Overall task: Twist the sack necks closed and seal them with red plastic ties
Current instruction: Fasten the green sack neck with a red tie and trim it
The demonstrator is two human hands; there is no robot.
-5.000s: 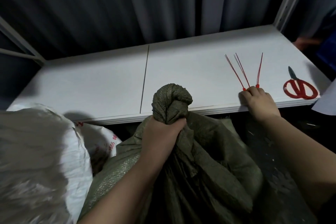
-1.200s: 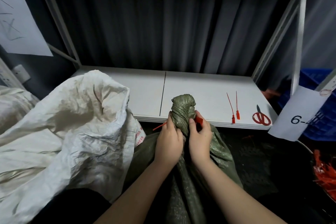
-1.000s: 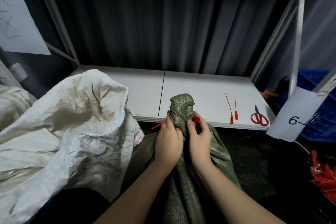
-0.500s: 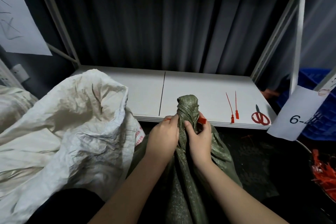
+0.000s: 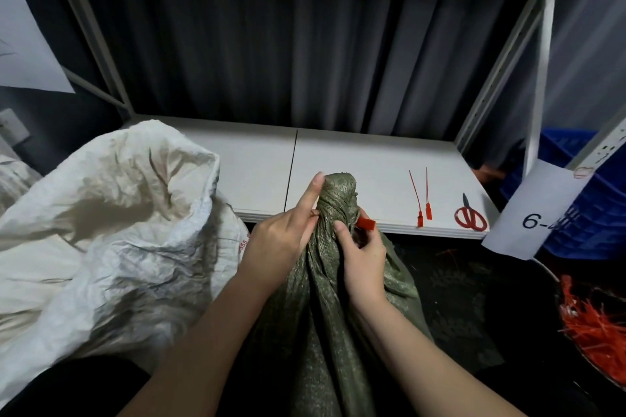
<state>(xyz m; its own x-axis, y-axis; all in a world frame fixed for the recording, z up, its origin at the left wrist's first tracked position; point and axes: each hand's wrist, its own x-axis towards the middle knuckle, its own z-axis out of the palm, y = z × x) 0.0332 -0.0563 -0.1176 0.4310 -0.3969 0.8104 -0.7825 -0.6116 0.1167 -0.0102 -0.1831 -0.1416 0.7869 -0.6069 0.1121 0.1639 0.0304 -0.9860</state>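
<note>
A green woven sack (image 5: 325, 298) stands in front of me, its neck (image 5: 338, 196) twisted into a tight knob. My left hand (image 5: 281, 240) is against the left of the neck, index finger stretched up along it, the other fingers pinching the tail of a red plastic tie. My right hand (image 5: 362, 254) grips the right side of the neck and holds the tie's red head (image 5: 366, 223). The tie's strap round the neck is mostly hidden. Two spare red ties (image 5: 421, 200) lie on the white shelf (image 5: 257, 173).
Red-handled scissors (image 5: 470, 216) lie on the shelf's right end. A white sack (image 5: 101, 230) bulges at my left. A dark bin of red ties (image 5: 596, 325) sits at lower right, below a paper label (image 5: 538, 213) and blue crates (image 5: 582, 206).
My left index finger has straightened up along the knob. The tie's tail that stuck out to the left is now drawn in under my left fingers. The red head shows further right.
</note>
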